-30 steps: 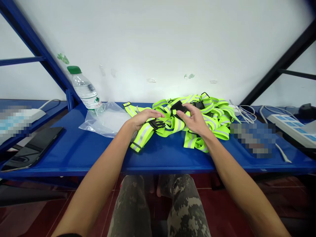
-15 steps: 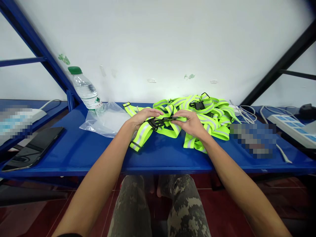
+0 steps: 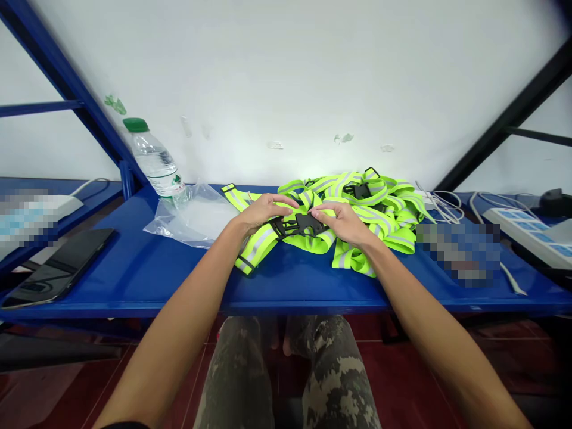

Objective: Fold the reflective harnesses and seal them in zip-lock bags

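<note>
**Fingers locked on the black buckle at the front of the neon pile**

Right at the action: the right fingers (image 3: 322, 213) are pinched narrow on a black plastic buckle (image 3: 309, 223), and the left fingers (image 3: 282, 202) curl close over the neon reflective strap (image 3: 304, 237) just beside it. Two buckle halves sit end to end between the hands; clicked together or not, can't tell from here, as the fingers cover part of it.

Moving out, that strap belongs to a tangled reflective harness (image 3: 373, 205) heaped on the blue metal counter (image 3: 134, 274), with a second buckle (image 3: 357, 190) riding on top, behind the right fingers. One long tail runs down under the left wrist (image 3: 236, 229) toward the counter's front edge.

Off to the left, a clear plastic bag (image 3: 192, 223) lies flat, an upright water bottle (image 3: 154, 167) with a green cap stands at its back corner, and a black phone (image 3: 58, 268) rests further along. To the right, white cables (image 3: 442, 205), a pixelated object (image 3: 458, 253) and a power strip (image 3: 527, 235).
</note>
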A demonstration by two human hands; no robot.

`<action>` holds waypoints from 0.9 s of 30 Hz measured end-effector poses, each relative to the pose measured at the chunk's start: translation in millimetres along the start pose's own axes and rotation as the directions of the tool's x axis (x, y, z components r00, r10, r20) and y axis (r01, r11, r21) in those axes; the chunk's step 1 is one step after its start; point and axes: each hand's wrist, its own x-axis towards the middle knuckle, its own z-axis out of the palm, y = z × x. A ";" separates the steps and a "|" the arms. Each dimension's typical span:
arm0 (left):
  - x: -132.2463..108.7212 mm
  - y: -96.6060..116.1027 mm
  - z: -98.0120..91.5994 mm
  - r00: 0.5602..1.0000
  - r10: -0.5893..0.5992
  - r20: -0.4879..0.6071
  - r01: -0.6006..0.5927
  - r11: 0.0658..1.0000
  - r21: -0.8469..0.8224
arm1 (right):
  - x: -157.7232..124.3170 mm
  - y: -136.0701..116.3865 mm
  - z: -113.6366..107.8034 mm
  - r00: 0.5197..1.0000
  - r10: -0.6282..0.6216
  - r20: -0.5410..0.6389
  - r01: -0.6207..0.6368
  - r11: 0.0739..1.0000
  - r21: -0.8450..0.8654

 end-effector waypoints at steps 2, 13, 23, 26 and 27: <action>1.3 -1.8 -1.5 1.000 0.000 -0.007 0.000 1.000 -0.013 | -0.4 0.0 0.8 0.998 -0.011 -0.060 0.013 0.999 0.031; 4.2 -7.0 -6.4 0.999 -0.020 -0.026 0.020 0.999 0.026 | -4.9 -3.0 6.4 0.932 -0.343 -0.117 0.344 0.939 -0.011; 8.8 -13.8 -6.8 0.993 -0.016 -0.120 0.020 0.999 0.036 | -8.7 -10.6 11.0 0.852 -0.501 -0.149 0.460 0.854 -0.243; 11.7 -15.0 -5.6 0.989 -0.002 -0.146 0.009 0.999 0.048 | -8.9 -9.1 13.7 0.842 -0.522 -0.137 0.478 0.839 -0.262; 13.2 -15.3 -4.8 0.988 -0.003 -0.156 0.012 0.998 0.054 | -8.9 -8.9 14.5 0.844 -0.520 -0.131 0.475 0.839 -0.268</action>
